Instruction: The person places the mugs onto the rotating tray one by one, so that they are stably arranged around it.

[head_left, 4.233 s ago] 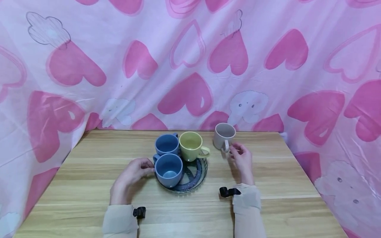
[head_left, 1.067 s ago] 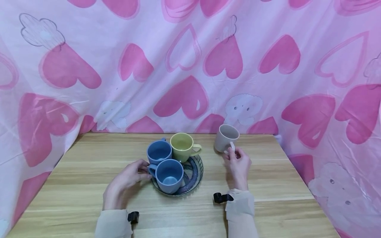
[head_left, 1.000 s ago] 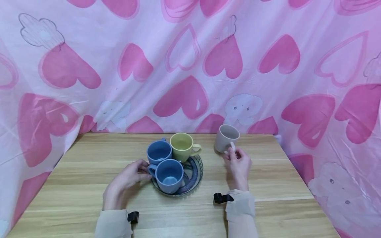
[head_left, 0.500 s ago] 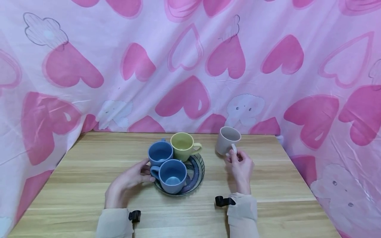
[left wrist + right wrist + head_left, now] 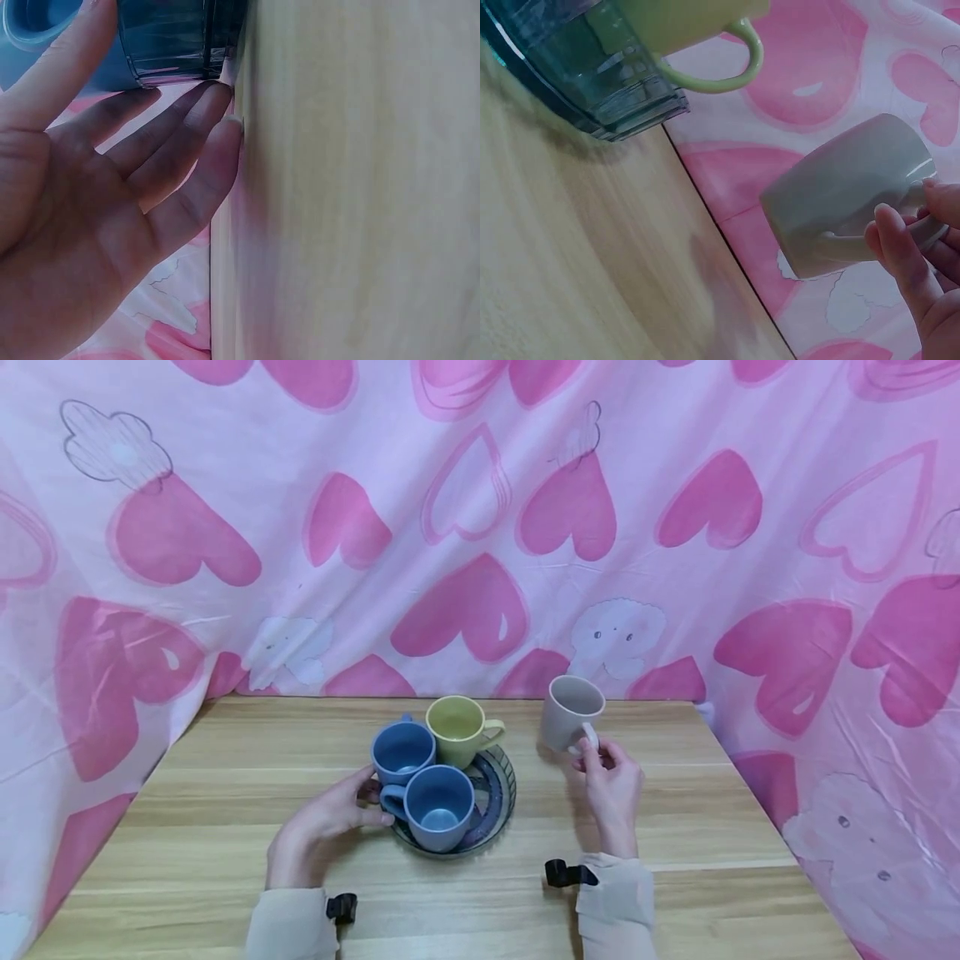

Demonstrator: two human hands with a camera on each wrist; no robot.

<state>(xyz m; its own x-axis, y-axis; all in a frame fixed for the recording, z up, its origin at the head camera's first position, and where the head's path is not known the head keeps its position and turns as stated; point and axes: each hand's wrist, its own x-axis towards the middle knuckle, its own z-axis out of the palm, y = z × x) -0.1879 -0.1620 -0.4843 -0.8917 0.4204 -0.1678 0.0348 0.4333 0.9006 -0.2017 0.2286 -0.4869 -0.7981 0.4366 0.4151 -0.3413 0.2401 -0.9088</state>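
Note:
My right hand (image 5: 611, 785) pinches the handle of a grey mug (image 5: 561, 725). In the right wrist view this mug (image 5: 840, 191) hangs tilted, with a gap between its base and the tabletop. A round glass dish (image 5: 504, 800) stands left of it, holding a front blue mug (image 5: 438, 827), a rear blue mug (image 5: 393, 768) and a yellow-green mug (image 5: 453, 753). My left hand (image 5: 330, 814) is at the dish's left side, beside the front mug's handle. The left wrist view shows its fingers (image 5: 187, 195) fairly straight, close to the glass wall; exact contact is unclear.
Everything stands on a light wooden table (image 5: 712, 835). A pink heart-patterned cloth (image 5: 465, 610) hangs close behind the table's back edge and along both sides. Black camera mounts (image 5: 570, 873) sit on both wrists.
Since the oldest frame, my right fingers have closed on the grey mug's handle and the mug has come up off the table. The two blue mugs have shifted slightly; my left hand stays beside the dish.

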